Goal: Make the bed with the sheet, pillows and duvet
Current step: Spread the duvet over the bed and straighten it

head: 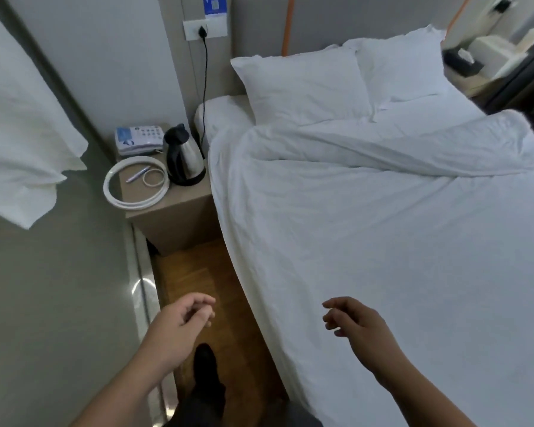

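At the far left of the frame a white cloth (22, 143) hangs against the wall, clear of the bed. Right of it, in the upper-left middle, the bedside surface (179, 208) carries a telephone (139, 140), a white ring (136, 186) and a kettle (184, 155). Low in the frame, the left hand (182, 318) hovers over the wooden floor (216, 291), its grip slack — fingers loosely curled, holding nothing. The right hand (355, 318) hangs just above the duvet (383, 235), fingers likewise relaxed and empty. The duvet covers most of the bed, filling the centre and right, with its top edge rumpled into a ridge below the two pillows (309, 87) at upper centre; a patch of sheet (225, 115) shows bare at the near corner beside them. The work looks close to done — what seems in hand is finishing the duvet. The next move likely calls for gripping that bunched upper edge and drawing it flat and square under the pillows.
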Tool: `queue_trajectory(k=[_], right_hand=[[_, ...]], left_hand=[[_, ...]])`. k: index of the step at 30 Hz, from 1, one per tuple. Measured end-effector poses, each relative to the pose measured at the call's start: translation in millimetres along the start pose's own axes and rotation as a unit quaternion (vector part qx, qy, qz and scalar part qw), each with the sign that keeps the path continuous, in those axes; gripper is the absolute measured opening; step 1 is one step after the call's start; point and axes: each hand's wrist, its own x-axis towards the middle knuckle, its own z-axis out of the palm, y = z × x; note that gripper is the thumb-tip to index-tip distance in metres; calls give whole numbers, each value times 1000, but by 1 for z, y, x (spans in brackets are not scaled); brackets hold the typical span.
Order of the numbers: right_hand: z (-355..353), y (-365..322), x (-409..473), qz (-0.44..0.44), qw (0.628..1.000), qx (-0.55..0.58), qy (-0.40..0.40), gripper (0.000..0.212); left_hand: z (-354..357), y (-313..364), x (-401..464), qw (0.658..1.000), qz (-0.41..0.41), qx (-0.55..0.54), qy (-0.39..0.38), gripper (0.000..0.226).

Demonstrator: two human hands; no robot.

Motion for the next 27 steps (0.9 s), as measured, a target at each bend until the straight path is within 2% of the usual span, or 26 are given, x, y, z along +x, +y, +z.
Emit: queue_trajectory(k=[2,5,7,11,16,23,27], right_hand=[[12,-14,16,40,998,26,31,22],[20,-29,22,64,997,35,37,22],[23,-41,39,85,992,60,75,22],[27,-63,97,122,980,98,125,22],[31,-103,216,126,974,136,131,20],[37,-161,360,107,973,164,118,22],[56,-167,414,132,964,180,143,21]], left_hand=[[-25,20,53,999,21,31,-37,16],[-46,50,102,995,38,62,-61,16],[-58,74,146,990,58,86,-91,16],[-67,110,232,985,60,90,-137,17],[-68,136,338,983,31,103,-150,17],[-88,166,483,987,14,94,-126,17],[-86,162,573,981,14,105,-164,16]])
